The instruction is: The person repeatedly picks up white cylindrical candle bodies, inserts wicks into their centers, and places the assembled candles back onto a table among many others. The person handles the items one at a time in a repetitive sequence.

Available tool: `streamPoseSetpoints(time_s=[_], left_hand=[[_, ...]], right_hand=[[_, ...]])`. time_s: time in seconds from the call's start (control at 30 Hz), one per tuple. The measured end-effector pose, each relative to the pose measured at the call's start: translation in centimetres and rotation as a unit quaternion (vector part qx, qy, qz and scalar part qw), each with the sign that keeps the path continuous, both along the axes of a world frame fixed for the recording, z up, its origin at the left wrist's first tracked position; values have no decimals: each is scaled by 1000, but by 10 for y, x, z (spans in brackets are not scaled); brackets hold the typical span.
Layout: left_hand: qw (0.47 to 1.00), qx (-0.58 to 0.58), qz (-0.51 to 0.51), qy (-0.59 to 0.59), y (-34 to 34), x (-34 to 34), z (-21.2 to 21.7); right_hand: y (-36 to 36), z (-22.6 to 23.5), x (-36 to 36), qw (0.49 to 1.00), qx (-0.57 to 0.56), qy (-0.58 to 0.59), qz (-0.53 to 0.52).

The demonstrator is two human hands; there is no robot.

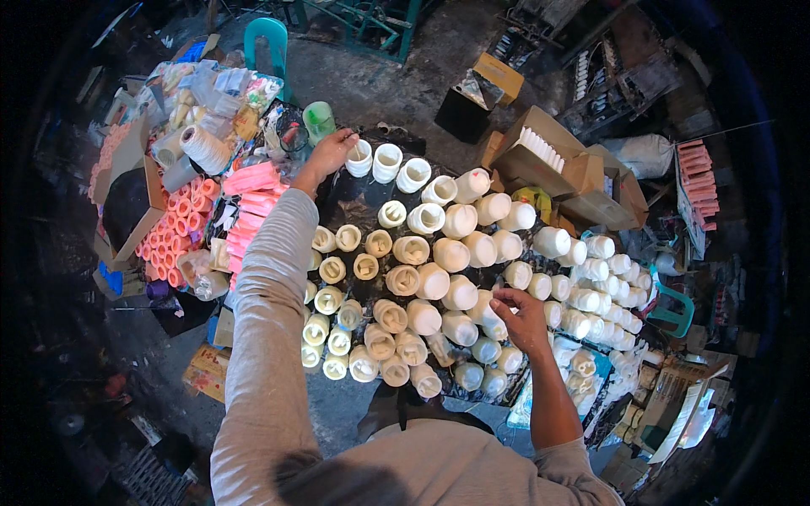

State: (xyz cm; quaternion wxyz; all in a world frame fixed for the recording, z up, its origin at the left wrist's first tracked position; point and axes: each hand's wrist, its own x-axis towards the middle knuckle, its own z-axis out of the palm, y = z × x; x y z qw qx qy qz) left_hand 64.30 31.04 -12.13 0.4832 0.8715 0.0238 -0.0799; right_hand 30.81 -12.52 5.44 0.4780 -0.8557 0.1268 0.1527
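Observation:
Many round white containers stand in rows on the dark-covered table in front of me. Those at the left, such as one cup [332,270], show open tops with pale pieces inside; those toward the right, such as one container [460,221], have smooth white tops. My left hand [334,152], arm stretched far out, has its fingers closed beside the rim of a white cup [359,157] at the back left corner. My right hand [521,319] is closed in a pinch beside a white container [487,309]. Whatever either hand's fingertips hold is too small to make out.
At left, pink tubes [179,221], a string spool [205,148] and an open carton [135,198] crowd a table. A green cup [319,120] stands beyond my left hand. Cartons [540,156] sit back right. Teal chairs [267,46] and more white containers [601,299] lie around.

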Motion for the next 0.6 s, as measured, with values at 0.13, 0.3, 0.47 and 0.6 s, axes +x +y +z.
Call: streamPoseSetpoints(time_s=[0.13, 0.3, 0.47, 0.6], left_hand=[[997, -16, 67, -29, 21, -11, 38], [984, 106, 82, -118, 17, -70, 124], [985, -7, 89, -145, -49, -166, 249], [905, -393, -133, -91, -118, -282, 357]], right_hand=[[-11, 7, -37, 999, -18, 47, -11], [-27, 5, -94, 997, -13, 72, -24], [-39, -2, -148, 995, -42, 85, 8], [-48, -8, -179, 994, -42, 99, 18]])
